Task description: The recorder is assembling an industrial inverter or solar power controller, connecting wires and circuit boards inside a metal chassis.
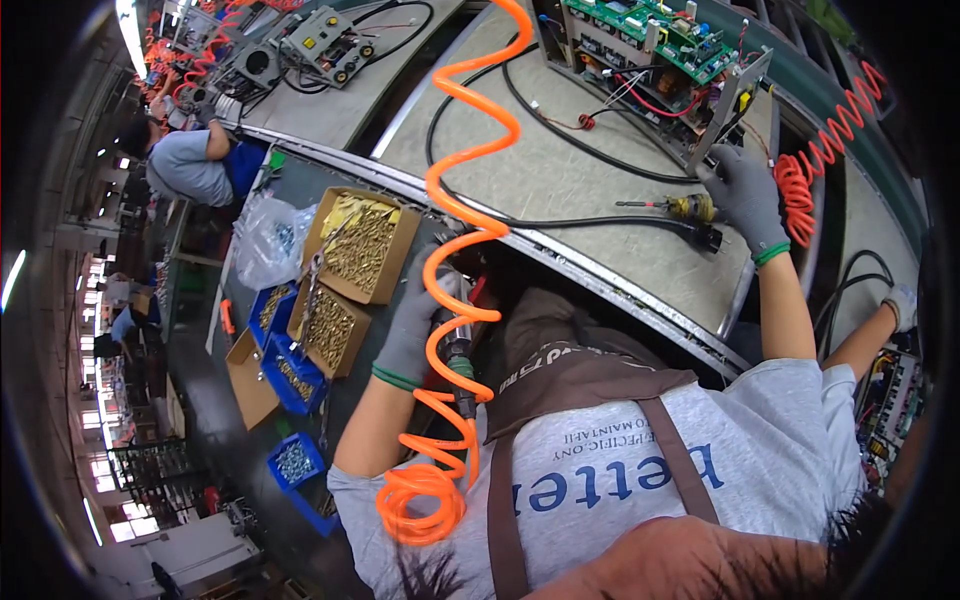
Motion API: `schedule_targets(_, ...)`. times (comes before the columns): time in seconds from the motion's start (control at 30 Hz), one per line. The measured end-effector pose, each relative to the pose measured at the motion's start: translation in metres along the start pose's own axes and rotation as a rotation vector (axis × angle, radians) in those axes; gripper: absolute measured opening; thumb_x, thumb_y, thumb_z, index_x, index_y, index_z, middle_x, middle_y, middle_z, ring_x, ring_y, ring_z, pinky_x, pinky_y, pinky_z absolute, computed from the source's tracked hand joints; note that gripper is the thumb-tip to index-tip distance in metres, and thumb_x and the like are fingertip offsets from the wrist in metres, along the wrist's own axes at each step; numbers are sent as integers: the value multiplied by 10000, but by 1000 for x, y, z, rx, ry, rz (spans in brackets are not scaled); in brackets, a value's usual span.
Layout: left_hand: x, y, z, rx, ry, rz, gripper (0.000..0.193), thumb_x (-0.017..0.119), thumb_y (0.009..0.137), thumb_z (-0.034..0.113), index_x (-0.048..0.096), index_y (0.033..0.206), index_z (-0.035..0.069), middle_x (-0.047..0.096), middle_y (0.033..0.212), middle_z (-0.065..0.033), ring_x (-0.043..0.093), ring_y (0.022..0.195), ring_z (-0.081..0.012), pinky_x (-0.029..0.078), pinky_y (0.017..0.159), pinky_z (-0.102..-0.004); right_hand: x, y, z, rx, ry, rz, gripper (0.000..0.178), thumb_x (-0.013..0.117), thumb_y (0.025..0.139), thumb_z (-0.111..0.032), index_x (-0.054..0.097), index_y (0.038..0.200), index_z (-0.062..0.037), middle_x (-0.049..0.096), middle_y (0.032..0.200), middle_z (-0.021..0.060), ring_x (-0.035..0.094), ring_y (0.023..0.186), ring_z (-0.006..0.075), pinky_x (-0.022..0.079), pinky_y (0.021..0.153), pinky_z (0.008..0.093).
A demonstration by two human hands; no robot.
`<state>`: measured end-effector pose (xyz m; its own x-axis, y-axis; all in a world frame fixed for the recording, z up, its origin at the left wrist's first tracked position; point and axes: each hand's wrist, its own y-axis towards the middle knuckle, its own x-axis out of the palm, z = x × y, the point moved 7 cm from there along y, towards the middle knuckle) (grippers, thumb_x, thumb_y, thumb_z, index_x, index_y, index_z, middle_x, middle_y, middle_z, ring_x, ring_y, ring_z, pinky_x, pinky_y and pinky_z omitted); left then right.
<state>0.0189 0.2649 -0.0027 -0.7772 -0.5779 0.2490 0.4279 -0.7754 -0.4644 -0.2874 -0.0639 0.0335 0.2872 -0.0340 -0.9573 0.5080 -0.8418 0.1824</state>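
My left hand point(404, 325), in a grey glove with a green cuff, is closed around an air screwdriver point(457, 345) at the bench's near edge. An orange coiled hose point(465, 235) runs to this tool and partly covers the hand. My right hand point(748, 197), also gloved, has its fingers curled at the lower corner of a metal chassis point(712, 125). A green circuit board point(665, 40) with several wires sits on top of the chassis. Beside the right hand lies a yellow-bodied tool point(688, 206) with a thin bit.
Cardboard boxes of brass-coloured screws point(362, 245) stand at the left, with blue bins point(297, 372) and a plastic bag point(268, 240). A black cable with a plug point(704, 237) crosses the metal bench point(620, 270). A red coiled hose point(795, 200) hangs right. Another person's gloved hand point(902, 307) is at far right.
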Motion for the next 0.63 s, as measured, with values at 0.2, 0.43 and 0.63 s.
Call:
schedule_targets(0.2,9,-10,-78,-564,-602,49,211,558,910,160,507,1090,63,555,803,-41,585,711,-126,512,575,-231,-12,-14,-15,-143,288,158,300,629,855,-292,624,1086,-101,619,895,117,639,813,284,497,693,371)
schedule_targets(0.43,33,83,-85,147,503,-388,193,452,942,195,444,775,99,476,671,-46,515,606,-169,463,635,-253,-9,-34,-26,-265,343,76,295,648,837,-200,616,1097,-63,599,895,127,627,794,278,489,703,367)
schedule_targets(0.63,52,107,-103,-794,-1036,-139,286,568,894,293,502,749,55,532,692,-62,558,666,-258,559,620,-342,5,-32,-10,-114,350,30,348,680,802,-160,617,1129,-59,619,920,135,639,831,240,495,755,370)
